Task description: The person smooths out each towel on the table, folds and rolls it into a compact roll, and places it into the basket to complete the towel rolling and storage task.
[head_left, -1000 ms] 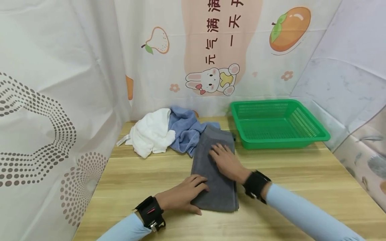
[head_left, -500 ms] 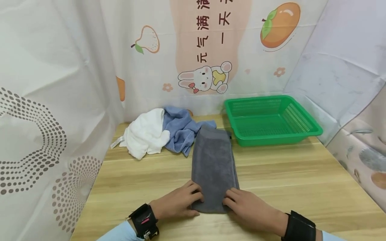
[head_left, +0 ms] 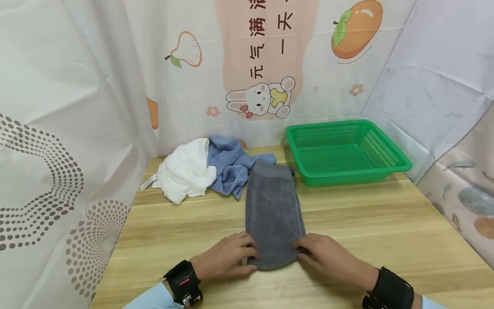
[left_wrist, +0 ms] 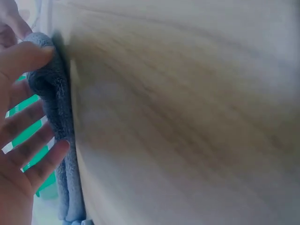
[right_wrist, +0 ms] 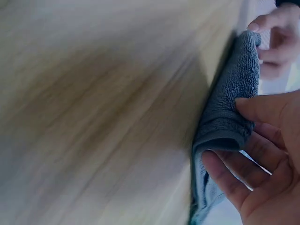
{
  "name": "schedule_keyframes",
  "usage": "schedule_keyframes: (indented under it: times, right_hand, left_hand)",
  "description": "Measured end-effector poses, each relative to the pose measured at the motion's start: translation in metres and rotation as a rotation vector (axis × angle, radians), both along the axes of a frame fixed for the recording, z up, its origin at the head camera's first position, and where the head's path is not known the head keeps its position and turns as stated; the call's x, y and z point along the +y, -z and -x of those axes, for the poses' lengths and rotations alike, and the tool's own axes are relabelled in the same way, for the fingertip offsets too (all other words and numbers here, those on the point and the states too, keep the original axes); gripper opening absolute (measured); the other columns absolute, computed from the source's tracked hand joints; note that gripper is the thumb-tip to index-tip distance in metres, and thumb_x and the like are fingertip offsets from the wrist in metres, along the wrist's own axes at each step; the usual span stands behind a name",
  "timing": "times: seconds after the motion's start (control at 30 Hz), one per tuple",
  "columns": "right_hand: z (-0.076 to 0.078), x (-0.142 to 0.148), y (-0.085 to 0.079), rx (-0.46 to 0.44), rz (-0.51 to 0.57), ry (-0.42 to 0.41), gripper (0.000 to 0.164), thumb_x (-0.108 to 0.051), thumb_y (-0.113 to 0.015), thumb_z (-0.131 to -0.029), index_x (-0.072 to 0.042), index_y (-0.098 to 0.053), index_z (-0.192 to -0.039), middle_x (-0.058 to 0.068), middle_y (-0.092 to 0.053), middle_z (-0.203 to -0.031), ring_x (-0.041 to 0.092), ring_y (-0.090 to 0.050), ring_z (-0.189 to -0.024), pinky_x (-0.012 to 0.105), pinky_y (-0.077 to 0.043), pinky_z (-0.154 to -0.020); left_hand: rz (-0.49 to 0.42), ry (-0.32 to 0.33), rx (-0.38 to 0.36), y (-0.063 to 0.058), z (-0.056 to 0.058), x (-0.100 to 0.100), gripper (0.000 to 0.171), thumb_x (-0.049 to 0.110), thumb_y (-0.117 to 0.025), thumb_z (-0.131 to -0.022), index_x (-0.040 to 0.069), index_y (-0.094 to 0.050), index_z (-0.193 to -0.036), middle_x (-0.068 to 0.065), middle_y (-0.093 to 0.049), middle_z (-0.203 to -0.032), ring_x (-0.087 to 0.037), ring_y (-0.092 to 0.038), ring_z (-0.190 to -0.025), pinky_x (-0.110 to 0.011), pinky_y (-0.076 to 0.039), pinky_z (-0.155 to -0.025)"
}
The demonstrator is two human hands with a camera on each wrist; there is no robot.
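A grey towel (head_left: 272, 214), folded into a long strip, lies lengthwise on the wooden table. At its near left corner my left hand (head_left: 227, 256) pinches the edge; the left wrist view shows that thumb on the folded towel (left_wrist: 63, 112) with the other fingers along its far side. My right hand (head_left: 333, 259) pinches the near right corner. In the right wrist view, the right thumb (right_wrist: 262, 108) presses the towel (right_wrist: 229, 101) from one side and the fingers sit at the other. The near edge bulges slightly between both hands.
A crumpled white towel (head_left: 187, 171) and a crumpled blue towel (head_left: 229, 167) lie at the back left, the blue one against the grey towel's far end. At the back right stands a green plastic basket (head_left: 349, 178). Printed curtains (head_left: 185, 98) enclose the table (head_left: 181, 223).
My right hand has come from the middle of the grey towel down to its near right corner and now pinches it, lifting it slightly. My left hand stays at the near left corner.
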State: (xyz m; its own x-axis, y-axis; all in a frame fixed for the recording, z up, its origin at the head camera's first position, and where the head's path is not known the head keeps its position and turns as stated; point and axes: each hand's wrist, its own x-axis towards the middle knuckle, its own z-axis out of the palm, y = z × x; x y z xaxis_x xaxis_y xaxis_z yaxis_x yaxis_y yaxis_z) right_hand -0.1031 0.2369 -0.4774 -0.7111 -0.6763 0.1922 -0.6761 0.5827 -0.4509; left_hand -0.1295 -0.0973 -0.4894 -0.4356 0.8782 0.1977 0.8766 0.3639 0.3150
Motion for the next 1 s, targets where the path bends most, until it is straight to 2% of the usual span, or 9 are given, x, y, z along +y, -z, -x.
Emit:
schedule_keyframes:
  times: [0.1,0.27,0.33,0.47,0.6,0.73,0.8,0.87,1.0]
  right_hand:
    - [0.009,0.003,0.0,-0.152,0.065,0.045,0.015,-0.014,-0.074,-0.095,-0.014,-0.072,-0.11,-0.008,-0.072,-0.099,0.002,-0.066,-0.087,0.027,-0.056,-0.072]
    - [0.019,0.01,0.003,-0.343,0.163,0.109,0.014,-0.018,-0.074,-0.096,-0.013,-0.069,-0.109,-0.01,-0.071,-0.092,0.004,-0.066,-0.081,0.026,-0.056,-0.068]
    - [0.021,0.011,0.005,-0.378,0.181,0.127,0.016,-0.019,-0.074,-0.096,-0.013,-0.067,-0.109,-0.01,-0.07,-0.089,0.006,-0.066,-0.078,0.027,-0.055,-0.066]
    - [0.024,0.01,0.009,-0.367,0.208,0.158,0.018,-0.017,-0.077,-0.094,-0.014,-0.063,-0.107,-0.008,-0.068,-0.087,0.006,-0.065,-0.074,0.027,-0.054,-0.063]
    - [0.023,0.007,0.012,-0.202,0.184,0.13,0.015,-0.012,-0.079,-0.092,-0.017,-0.067,-0.098,-0.008,-0.062,-0.09,0.003,-0.058,-0.072,0.024,-0.052,-0.062]
    - [0.019,0.003,0.014,0.094,0.092,0.05,0.015,-0.007,-0.083,-0.086,-0.018,-0.074,-0.091,-0.006,-0.057,-0.097,0.005,-0.056,-0.08,0.022,-0.051,-0.065]
    - [0.016,0.002,0.014,0.239,0.047,0.003,0.016,-0.005,-0.085,-0.083,-0.015,-0.077,-0.093,-0.003,-0.059,-0.101,0.009,-0.057,-0.087,0.022,-0.051,-0.07]
    - [0.014,0.0,0.013,0.373,-0.008,-0.047,0.014,-0.008,-0.085,-0.083,-0.011,-0.077,-0.095,-0.001,-0.06,-0.103,0.013,-0.055,-0.091,0.026,-0.051,-0.075]
    - [0.008,-0.004,0.011,0.507,-0.139,-0.096,0.025,-0.026,-0.086,-0.085,-0.008,-0.075,-0.099,0.001,-0.06,-0.105,0.017,-0.053,-0.093,0.034,-0.047,-0.076]
  left_hand:
    - [-0.031,-0.037,-0.001,-0.002,0.002,0.002,0.013,0.03,-0.069,-0.1,0.02,-0.073,-0.107,0.009,-0.063,-0.106,-0.003,-0.057,-0.1,-0.017,-0.047,-0.088]
    - [-0.067,-0.146,-0.116,-0.002,0.01,0.005,0.014,0.024,-0.062,-0.104,0.017,-0.072,-0.109,0.011,-0.066,-0.1,0.002,-0.058,-0.091,-0.014,-0.048,-0.08]
    - [-0.086,-0.187,-0.156,-0.001,0.015,0.007,0.014,0.022,-0.062,-0.104,0.016,-0.072,-0.11,0.011,-0.066,-0.098,0.004,-0.058,-0.088,-0.014,-0.048,-0.077]
    - [-0.141,-0.231,-0.187,0.0,0.022,0.011,0.01,0.017,-0.065,-0.102,0.016,-0.07,-0.11,0.01,-0.063,-0.098,0.001,-0.057,-0.085,-0.014,-0.048,-0.073]
    - [-0.19,-0.185,-0.159,0.002,0.027,0.013,0.015,0.006,-0.067,-0.098,0.017,-0.073,-0.106,0.007,-0.057,-0.098,-0.002,-0.054,-0.085,-0.012,-0.046,-0.074]
    - [-0.167,-0.092,0.011,0.004,0.028,0.013,0.017,0.005,-0.068,-0.093,0.018,-0.077,-0.1,0.007,-0.059,-0.098,-0.004,-0.055,-0.088,-0.013,-0.045,-0.078]
    - [-0.139,-0.058,0.117,0.004,0.028,0.012,0.013,0.012,-0.071,-0.092,0.019,-0.079,-0.099,0.008,-0.061,-0.1,-0.006,-0.055,-0.092,-0.016,-0.046,-0.081]
    - [-0.108,-0.032,0.186,0.003,0.027,0.01,0.011,0.023,-0.076,-0.091,0.019,-0.08,-0.1,0.008,-0.063,-0.104,-0.009,-0.054,-0.096,-0.02,-0.046,-0.084]
    - [-0.043,-0.015,0.228,0.002,0.021,0.006,0.031,0.041,-0.082,-0.087,0.017,-0.079,-0.106,0.007,-0.064,-0.11,-0.01,-0.055,-0.104,-0.025,-0.048,-0.09]
